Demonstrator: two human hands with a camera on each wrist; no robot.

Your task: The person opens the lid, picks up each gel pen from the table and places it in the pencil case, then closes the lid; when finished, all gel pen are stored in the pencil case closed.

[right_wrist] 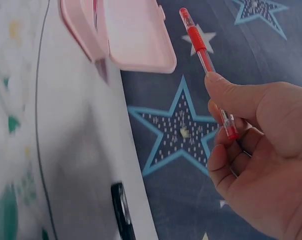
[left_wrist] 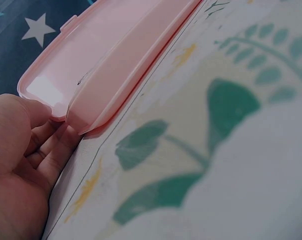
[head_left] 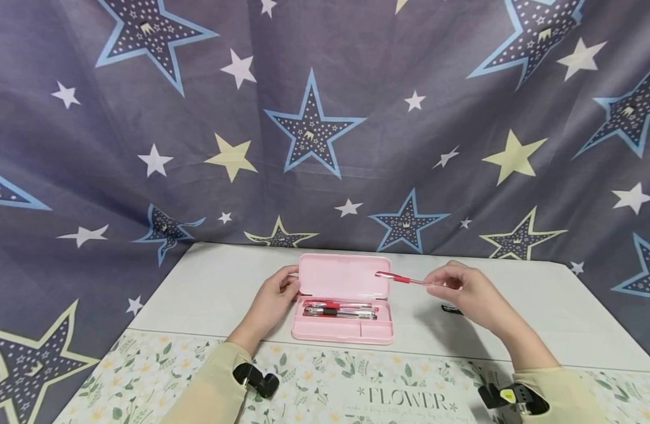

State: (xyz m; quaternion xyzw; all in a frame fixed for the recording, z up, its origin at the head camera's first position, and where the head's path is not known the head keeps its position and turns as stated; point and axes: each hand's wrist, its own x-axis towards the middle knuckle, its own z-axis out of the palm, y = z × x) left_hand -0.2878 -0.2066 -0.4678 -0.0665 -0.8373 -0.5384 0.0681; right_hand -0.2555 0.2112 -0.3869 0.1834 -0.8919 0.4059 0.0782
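A pink pencil case [head_left: 342,338] lies with its lid raised on the table. Inside it are several pens [head_left: 340,310], red and black ones. My left hand [head_left: 269,303] pinches the case at its left end by the hinge; in the left wrist view the thumb [left_wrist: 33,111] is on the lid's edge, with fingers beneath. To the right of the case, my right hand [head_left: 470,291] holds a red gel pen [head_left: 401,278] above the table. Thumb and fingers grip it near one end, and its red grip part [right_wrist: 196,40] points toward the lid.
A black pen [head_left: 451,309] lies on the white table [head_left: 235,271] below my right hand. Along the front runs a flowered cloth [head_left: 314,377] with printed lettering. Behind the table hangs a dark curtain [head_left: 325,194] with stars.
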